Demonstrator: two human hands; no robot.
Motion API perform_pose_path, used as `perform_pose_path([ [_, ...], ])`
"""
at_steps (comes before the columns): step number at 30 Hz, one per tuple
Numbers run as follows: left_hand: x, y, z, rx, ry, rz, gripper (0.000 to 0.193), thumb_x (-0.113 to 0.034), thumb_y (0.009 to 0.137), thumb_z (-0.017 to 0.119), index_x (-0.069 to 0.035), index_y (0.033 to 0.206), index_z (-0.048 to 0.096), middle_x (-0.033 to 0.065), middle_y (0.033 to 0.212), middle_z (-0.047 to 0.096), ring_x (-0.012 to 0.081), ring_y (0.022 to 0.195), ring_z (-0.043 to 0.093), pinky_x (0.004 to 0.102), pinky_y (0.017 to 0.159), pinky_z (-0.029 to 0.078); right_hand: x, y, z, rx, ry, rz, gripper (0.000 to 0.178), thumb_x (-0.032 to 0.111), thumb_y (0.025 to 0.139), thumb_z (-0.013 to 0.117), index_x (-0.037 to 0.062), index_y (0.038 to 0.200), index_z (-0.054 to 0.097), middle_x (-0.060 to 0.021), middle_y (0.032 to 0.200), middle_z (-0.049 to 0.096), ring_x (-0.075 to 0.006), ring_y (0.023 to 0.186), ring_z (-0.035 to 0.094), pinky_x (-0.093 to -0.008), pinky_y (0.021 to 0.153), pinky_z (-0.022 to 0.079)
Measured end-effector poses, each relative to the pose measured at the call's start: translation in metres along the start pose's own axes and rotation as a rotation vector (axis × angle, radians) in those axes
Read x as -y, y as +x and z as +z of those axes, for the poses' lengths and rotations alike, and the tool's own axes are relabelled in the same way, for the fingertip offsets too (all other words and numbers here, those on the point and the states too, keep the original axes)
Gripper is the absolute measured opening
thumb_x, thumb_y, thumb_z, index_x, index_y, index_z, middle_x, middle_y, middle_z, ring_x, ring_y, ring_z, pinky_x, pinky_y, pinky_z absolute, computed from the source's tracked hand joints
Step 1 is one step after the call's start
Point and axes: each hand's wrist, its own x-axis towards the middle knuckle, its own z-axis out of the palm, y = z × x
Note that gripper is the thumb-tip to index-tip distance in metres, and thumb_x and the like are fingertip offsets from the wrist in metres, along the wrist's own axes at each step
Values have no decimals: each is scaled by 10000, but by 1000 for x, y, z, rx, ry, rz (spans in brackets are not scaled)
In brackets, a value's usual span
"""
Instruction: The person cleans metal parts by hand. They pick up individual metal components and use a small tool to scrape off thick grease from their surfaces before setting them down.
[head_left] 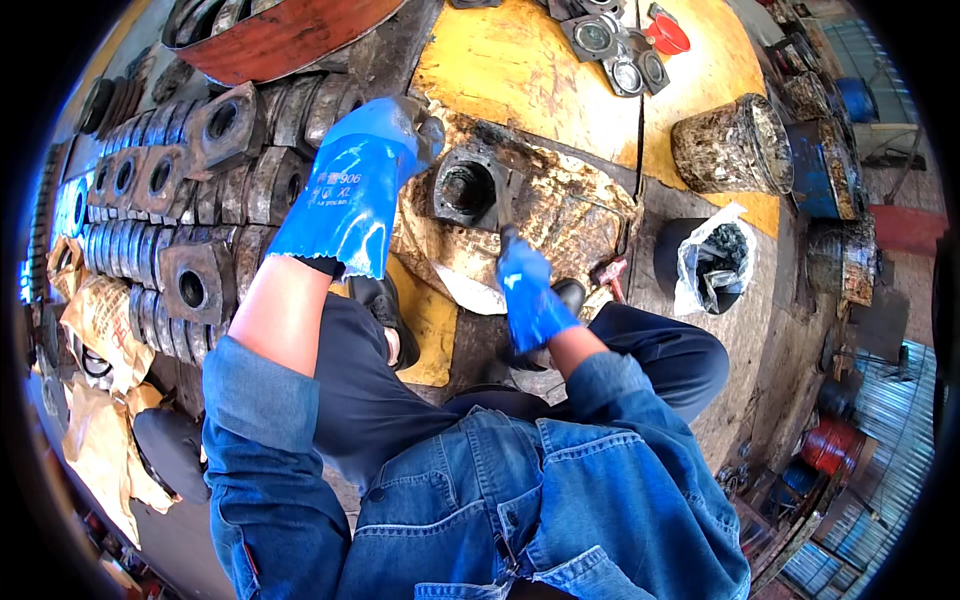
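My left hand (385,140), in a blue rubber glove with dirt-grey fingers, is curled above the left edge of a stained, lumpy work pad (580,215). What its fingers close on, if anything, I cannot make out. On the pad lies a dark, greasy square metal block (465,187) with a round hole. My right hand (527,285), gloved in blue too, is wrapped round the handle of a dark flat-ended hand tool (508,205). The tool's end lies against or just beside the block's right side; which, I cannot tell. A small red hammer-like tool (610,275) rests at the pad's right edge.
Rows of similar metal blocks (195,285) are stacked on the left. A grimy bucket (730,145) and a lined black bin (715,262) stand to the right. Flat ring parts (625,75) and a red funnel-like piece (668,35) lie on yellow sheeting (500,65) beyond.
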Motion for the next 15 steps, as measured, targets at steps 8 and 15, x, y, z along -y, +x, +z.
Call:
perform_pose_path([
  [8,7,-1,6,-86,5,-2,299,-347,825,608,-153,1040,681,140,1018,660,346,949,624,419,848,505,18,11,-28,232,-28,125,373,255,934,359,51,1233,450,-225,1146,603,-367,1016,622,-481,840,498],
  [15,-1,7,3,18,22,-67,357,-386,829,582,-156,1093,652,172,1092,631,362,1014,595,432,873,486,-52,100,12,-297,588,16,192,216,891,482,67,932,597,-134,714,570,-239,612,547,-360,532,467],
])
